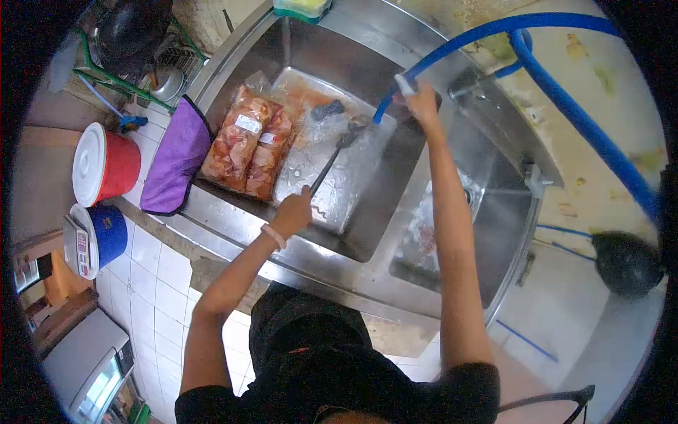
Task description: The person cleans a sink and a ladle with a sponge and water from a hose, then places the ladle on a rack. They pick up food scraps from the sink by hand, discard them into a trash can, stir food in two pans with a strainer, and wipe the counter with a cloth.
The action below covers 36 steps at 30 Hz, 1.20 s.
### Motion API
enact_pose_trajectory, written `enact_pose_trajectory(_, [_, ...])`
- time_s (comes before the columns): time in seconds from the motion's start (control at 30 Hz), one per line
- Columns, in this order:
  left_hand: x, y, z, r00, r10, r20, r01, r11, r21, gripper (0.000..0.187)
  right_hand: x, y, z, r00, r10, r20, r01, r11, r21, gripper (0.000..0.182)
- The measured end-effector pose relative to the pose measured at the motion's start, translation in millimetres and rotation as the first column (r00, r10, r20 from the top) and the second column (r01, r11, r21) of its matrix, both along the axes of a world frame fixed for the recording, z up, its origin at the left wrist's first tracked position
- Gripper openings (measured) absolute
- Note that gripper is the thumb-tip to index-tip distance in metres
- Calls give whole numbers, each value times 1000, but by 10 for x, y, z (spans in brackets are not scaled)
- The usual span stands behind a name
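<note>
In the left basin of the steel sink [353, 237], my left hand [294, 213] is closed round the handle of a long dark tool [326, 172]. The tool's wider head reaches toward the basin's far right; its exact kind I cannot tell. My right hand [422, 106] grips a blue hose [452, 49] beside a white piece, above the divider. The hose's end points down into the left basin, near the tool's head. Two clear bags of raw meat [244, 145] with white labels lie at the basin's left side. Crumpled clear plastic [321, 134] rests on the wet floor beside them.
A purple cloth [178, 155] hangs over the sink's left rim. Further left stand a red bucket [121, 166] with a white lid and a blue bucket [109, 233] bearing a scale. The right basin [424, 265] holds whitish and reddish bits. A green-yellow sponge [304, 7] sits behind.
</note>
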State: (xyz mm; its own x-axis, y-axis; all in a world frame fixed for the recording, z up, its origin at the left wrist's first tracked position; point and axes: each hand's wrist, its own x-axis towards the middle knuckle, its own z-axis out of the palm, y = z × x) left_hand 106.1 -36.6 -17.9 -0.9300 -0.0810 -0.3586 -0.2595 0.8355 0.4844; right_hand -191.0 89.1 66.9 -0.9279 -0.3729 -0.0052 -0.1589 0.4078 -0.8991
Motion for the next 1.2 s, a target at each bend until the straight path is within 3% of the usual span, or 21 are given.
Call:
enact_pose_trajectory(0.07, [123, 18, 177, 997, -18, 73, 22, 998, -53, 45, -26, 24, -7, 1000, 24, 11, -24, 998, -56, 25])
enact_pose_trajectory(0.13, [283, -2, 124, 991, -105, -85, 86, 976, -201, 45, 24, 13, 49, 1000, 23, -19, -24, 999, -44, 25])
enact_pose_trajectory(0.17, [318, -10, 180, 989, -108, -106, 86, 977, -196, 51, 42, 20, 48, 999, 27, -44, -28, 999, -31, 25])
enact_pose_trajectory(0.27, [317, -20, 305, 977, -186, -105, 152, 952, -267, 48, 99, 19, 73, 985, 93, -143, -81, 993, 85, 27])
enact_pose_trajectory(0.4, [273, 5, 311, 972, -226, -59, 203, 944, -259, 47, 180, 21, 107, 972, 102, -210, -95, 994, 44, 28])
enact_pose_trajectory(0.47, [269, 27, 271, 973, -218, -73, 197, 955, -221, 47, 157, 9, 80, 999, 23, -37, -23, 999, -22, 28])
enact_pose_trajectory(0.5, [269, 28, 265, 973, -221, -72, 201, 955, -220, 47, 121, 27, 36, 999, 19, -36, -20, 1000, -21, 28])
enact_pose_trajectory(0.6, [270, 25, 261, 976, -206, -74, 187, 961, -206, 47, 19, 61, -56, 987, 32, -155, -19, 996, 83, 27])
enact_pose_trajectory(0.8, [195, -188, 221, 964, -218, 154, 233, 969, -85, 42, 50, -3, -1, 999, 8, -44, -8, 1000, -1, 28])
enact_pose_trajectory(0.87, [189, -339, 10, 976, -138, 169, 89, 958, 272, 41, 49, -6, -18, 998, 29, -51, -27, 999, 35, 28])
enact_pose_trajectory(0.9, [164, -405, -57, 988, -88, 130, 9, 855, 518, 39, 44, 10, -25, 998, 42, -54, -39, 998, 52, 28])
enact_pose_trajectory(0.93, [151, -459, -121, 988, -91, 128, 12, 855, 518, 39, 34, 34, -24, 998, 39, -56, -36, 998, 52, 28])
enact_pose_trajectory(0.97, [20, -478, 291, 888, -4, 461, -374, 576, 726, 39, 26, 50, -21, 993, 33, -114, -26, 997, 66, 28])
enact_pose_trajectory(1.0, [-51, -491, 535, 670, -66, 739, -719, 191, 669, 39, 22, 55, -22, 985, 28, -171, -15, 997, 78, 28])
enact_pose_trajectory(1.03, [-57, -522, 544, 643, -81, 761, -759, 60, 648, 36, 3, 43, -49, 984, 25, -174, -13, 997, 71, 28])
enact_pose_trajectory(1.07, [-68, -575, 498, 645, -79, 760, -757, 67, 650, 36, -32, 34, -104, 987, 11, -158, -3, 999, 55, 29])
enact_pose_trajectory(1.13, [-99, -664, 345, 611, -287, 738, -790, -171, 588, 34, -91, 30, -220, 990, -9, -139, 15, 999, 40, 30])
enact_pose_trajectory(1.17, [-126, -667, 364, 609, -290, 738, -792, -168, 587, 34, -63, -9, -175, 975, 26, -220, -21, 1000, 21, 30])
enact_pose_trajectory(1.2, [-149, -675, 384, 612, -228, 757, -777, 6, 630, 36, -25, -44, -136, 952, 59, -299, -60, 998, 8, 30])
